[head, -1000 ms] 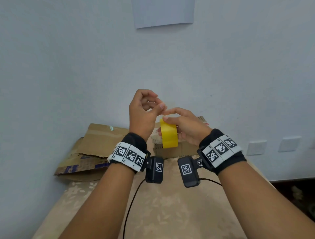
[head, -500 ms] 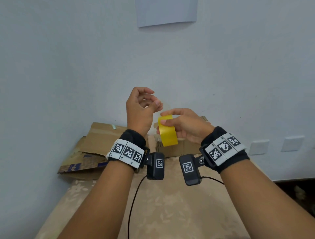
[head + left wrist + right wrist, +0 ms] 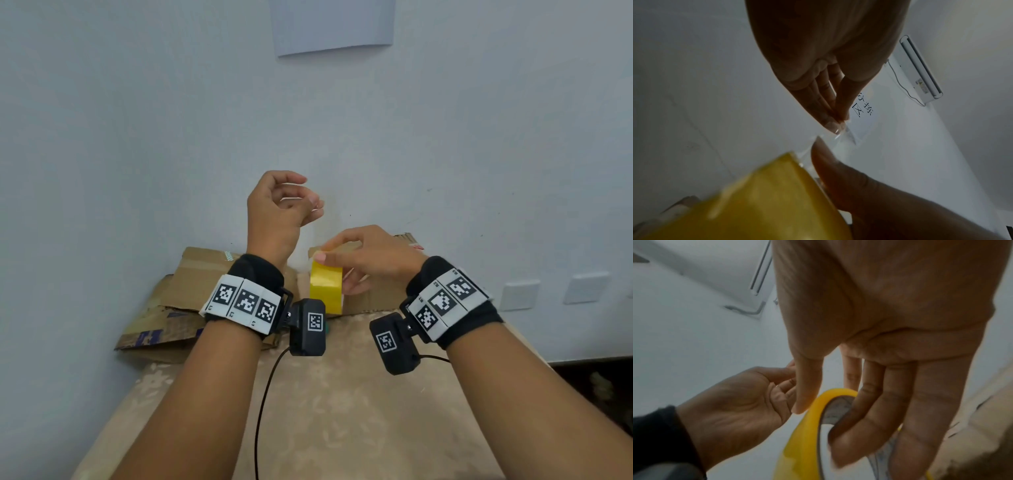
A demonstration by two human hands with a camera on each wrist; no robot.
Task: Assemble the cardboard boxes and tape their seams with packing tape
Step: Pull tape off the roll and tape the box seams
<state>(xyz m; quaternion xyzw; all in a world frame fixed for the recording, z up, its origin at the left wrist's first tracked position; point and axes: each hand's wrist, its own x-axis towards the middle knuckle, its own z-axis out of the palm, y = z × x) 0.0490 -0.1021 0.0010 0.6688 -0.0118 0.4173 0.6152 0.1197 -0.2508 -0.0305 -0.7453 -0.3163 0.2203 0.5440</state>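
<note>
Wall (image 3: 171,137): pale, filling the view beyond both hands, with a sheet of paper (image 3: 332,24) fixed high above them.

Table (image 3: 342,411): patterned beige top beneath both forearms.

Flattened cardboard boxes (image 3: 191,294): lying on the table beyond the left wrist and against the wall; a further piece (image 3: 383,298) sits behind the right hand. None is assembled.

Right hand (image 3: 373,257): raised above the table, holding the roll of yellow tape (image 3: 326,286) on edge. The thumb presses the outer face; the right wrist view shows fingers (image 3: 865,421) hooked through the core.

Left hand (image 3: 277,212): higher than the right hand and just beside it, fingers curled. The left wrist view shows fingertips (image 3: 835,120) pinching the free end of a clear strip of tape (image 3: 838,144), which runs down to the roll under the right thumb.

Wrist bands (image 3: 245,303): black, with printed markers, on both wrists; a black cable (image 3: 263,404) hangs below the left one.
</note>
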